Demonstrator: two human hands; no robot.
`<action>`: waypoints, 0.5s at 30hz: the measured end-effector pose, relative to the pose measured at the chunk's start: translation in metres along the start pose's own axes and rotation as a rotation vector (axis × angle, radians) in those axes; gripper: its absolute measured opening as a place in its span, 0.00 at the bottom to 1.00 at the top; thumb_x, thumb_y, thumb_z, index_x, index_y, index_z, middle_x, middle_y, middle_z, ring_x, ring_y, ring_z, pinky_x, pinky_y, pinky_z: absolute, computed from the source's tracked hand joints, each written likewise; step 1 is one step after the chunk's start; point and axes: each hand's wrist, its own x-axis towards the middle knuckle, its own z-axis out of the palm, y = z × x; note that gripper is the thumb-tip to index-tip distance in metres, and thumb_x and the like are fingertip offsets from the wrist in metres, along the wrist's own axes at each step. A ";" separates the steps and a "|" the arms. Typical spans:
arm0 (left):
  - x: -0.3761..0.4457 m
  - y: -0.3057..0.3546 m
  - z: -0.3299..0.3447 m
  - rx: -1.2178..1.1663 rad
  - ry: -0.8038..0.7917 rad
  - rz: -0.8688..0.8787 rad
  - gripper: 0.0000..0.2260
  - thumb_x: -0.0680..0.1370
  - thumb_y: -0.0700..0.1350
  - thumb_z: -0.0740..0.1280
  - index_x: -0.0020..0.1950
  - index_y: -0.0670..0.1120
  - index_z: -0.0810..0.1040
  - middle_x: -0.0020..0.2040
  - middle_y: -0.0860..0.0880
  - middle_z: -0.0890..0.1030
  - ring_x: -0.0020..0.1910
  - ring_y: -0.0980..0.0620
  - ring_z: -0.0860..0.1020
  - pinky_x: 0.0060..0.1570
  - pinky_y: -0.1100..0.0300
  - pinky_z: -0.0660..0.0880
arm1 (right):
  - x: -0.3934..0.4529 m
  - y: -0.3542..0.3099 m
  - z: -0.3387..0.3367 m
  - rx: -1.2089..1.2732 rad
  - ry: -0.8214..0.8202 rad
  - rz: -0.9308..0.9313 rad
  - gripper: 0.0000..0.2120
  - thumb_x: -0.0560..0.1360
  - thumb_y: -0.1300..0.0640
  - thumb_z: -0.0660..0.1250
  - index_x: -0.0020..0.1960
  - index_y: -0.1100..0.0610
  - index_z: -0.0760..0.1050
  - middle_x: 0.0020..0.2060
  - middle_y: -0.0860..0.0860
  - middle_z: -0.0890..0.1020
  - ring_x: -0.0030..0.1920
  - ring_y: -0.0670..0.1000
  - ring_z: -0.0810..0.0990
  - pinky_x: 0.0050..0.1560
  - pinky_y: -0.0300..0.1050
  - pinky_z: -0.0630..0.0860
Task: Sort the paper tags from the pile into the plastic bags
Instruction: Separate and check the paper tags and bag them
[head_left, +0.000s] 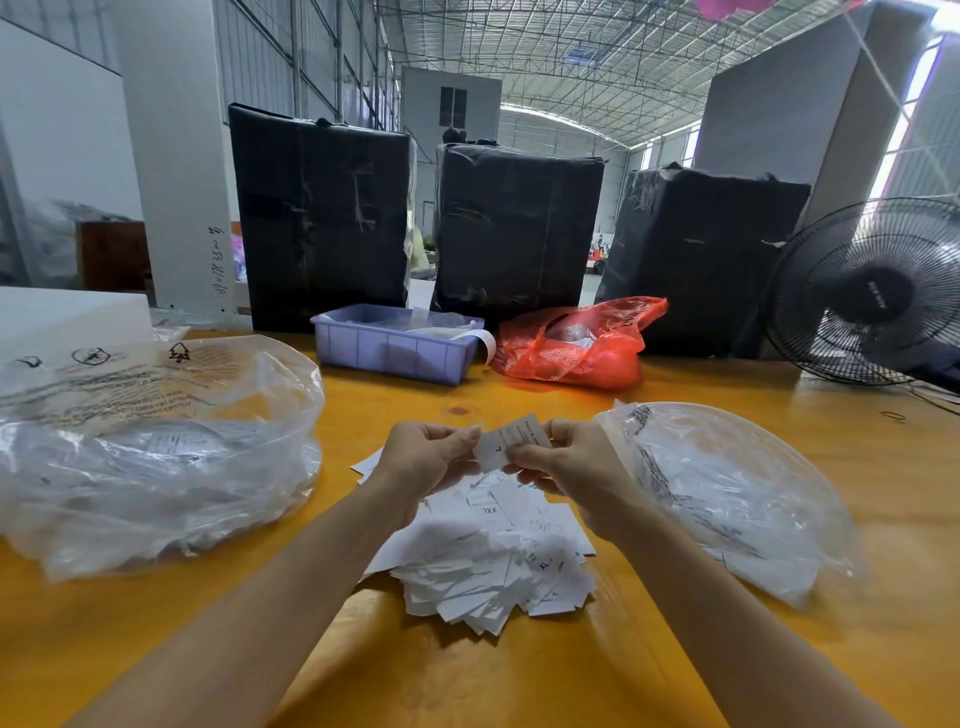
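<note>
The yellow bench (519, 675) carries everything. At its back stand three black wrapped bales (322, 218), with a fan (867, 296) at the far right, a red bag (576, 348) and a blue tray (395, 345) in front of them.

The two clear plastic bags flank the work: the left bag (156, 457) is large and crumpled, the right bag (737, 493) lies flatter, and both show white tags inside. Between them, under the forearms, lies the pile (493, 566) of white paper tags, loosely heaped, some marked XXL or XL.

Above the pile both hands hold one tag (514, 441), marked with an L. The left hand (431, 462) has its fingers curled, thumb and forefinger pinching the tag's left edge; the right hand (566, 462) pinches its right part the same way. The tag's long axis runs roughly left to right, tilted up toward the right.

The tag seems to be under reading for size. It sits midway between the bags, the right bag's mouth looking nearer to the right hand, the left bag lying farther off. Which bag takes L cannot be told.
</note>
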 end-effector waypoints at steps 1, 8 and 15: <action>0.000 -0.001 0.000 0.020 -0.015 0.003 0.05 0.75 0.42 0.69 0.43 0.40 0.81 0.38 0.46 0.83 0.31 0.55 0.82 0.31 0.67 0.77 | 0.000 0.001 -0.001 -0.006 -0.019 0.004 0.02 0.73 0.64 0.70 0.43 0.59 0.78 0.32 0.52 0.82 0.27 0.42 0.77 0.27 0.31 0.71; -0.001 -0.005 0.006 -0.019 -0.060 -0.009 0.06 0.75 0.41 0.70 0.47 0.39 0.81 0.40 0.45 0.82 0.35 0.53 0.81 0.28 0.67 0.76 | -0.001 0.003 0.007 -0.325 -0.137 0.037 0.14 0.80 0.48 0.59 0.44 0.56 0.76 0.39 0.52 0.76 0.33 0.44 0.75 0.36 0.38 0.72; 0.003 -0.007 0.007 -0.056 0.023 -0.044 0.05 0.75 0.42 0.71 0.39 0.44 0.80 0.37 0.46 0.80 0.34 0.52 0.79 0.28 0.63 0.74 | -0.001 0.003 0.011 -0.284 0.068 -0.204 0.12 0.80 0.58 0.60 0.55 0.63 0.80 0.41 0.49 0.82 0.30 0.42 0.75 0.28 0.29 0.69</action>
